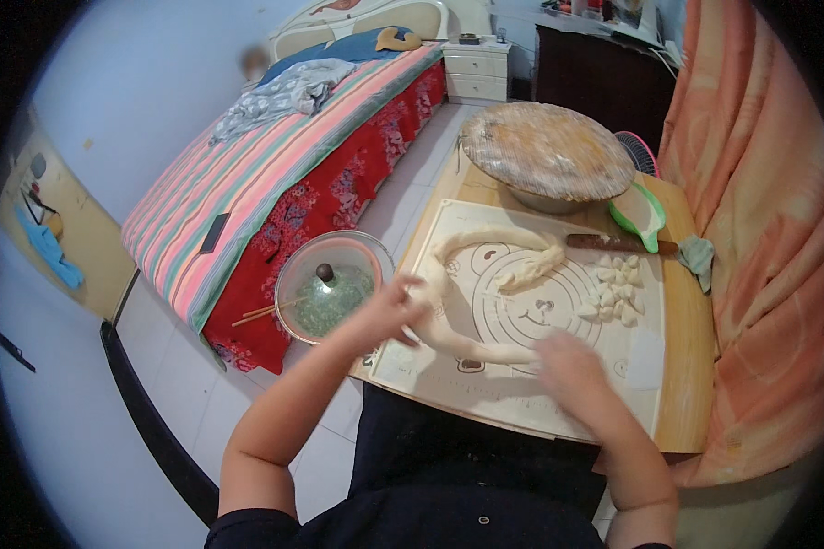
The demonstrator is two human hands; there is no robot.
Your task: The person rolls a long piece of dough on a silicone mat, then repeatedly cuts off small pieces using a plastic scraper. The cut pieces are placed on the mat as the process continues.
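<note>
A long rope of pale dough (485, 240) curves in a loop over a cream silicone mat (513, 393) on a wooden table (691, 366). My left hand (395, 309) grips the rope's left bend near the mat's left edge. My right hand (566, 359), blurred, rests on the rope's near end at the front of the mat. A shorter dough piece (531, 267) lies in the mat's middle. Several small cut dough pieces (615, 291) sit in a cluster to the right.
A rolling pin (613, 243) and a green scoop (648, 218) lie at the mat's far edge, beside a round board over a bowl (547, 154). A glass-lidded bowl (330, 285) with chopsticks (264, 313) stands left. A striped bed (275, 174) and orange curtain (760, 238) flank the table.
</note>
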